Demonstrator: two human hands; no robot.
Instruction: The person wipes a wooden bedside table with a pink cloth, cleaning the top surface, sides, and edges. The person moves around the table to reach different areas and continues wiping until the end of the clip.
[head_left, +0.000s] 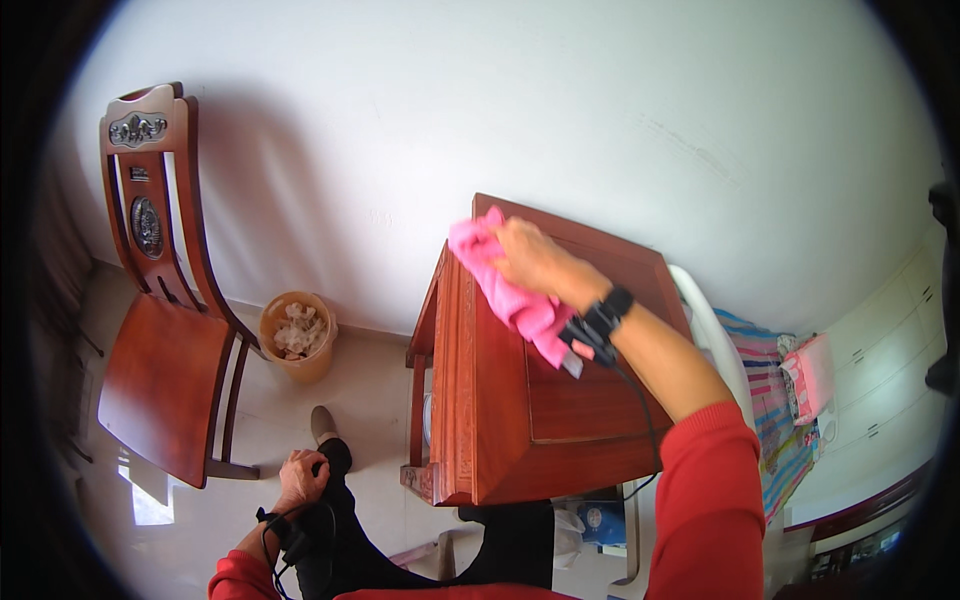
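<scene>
My right hand (527, 255) grips a bunched pink cloth (517, 304) over the back left part of a reddish-brown wooden table top (585, 405). The cloth trails down toward my wrist, with a small white tag at its lower end. A black device with a cable is strapped at that wrist. My left hand (302, 476) rests on my knee in dark trousers, its fingers curled. Nothing shows inside it, though its palm is hidden. Another strapped device with a cable sits at the left wrist.
A carved wooden chair (161, 382) stands at the left, beside a tan bin (300, 367) holding crumpled tissue. The white wall (420, 150) rises behind the table. At the right are a striped bed cover (750, 360), a pink box (811, 379) and white cabinets (892, 360).
</scene>
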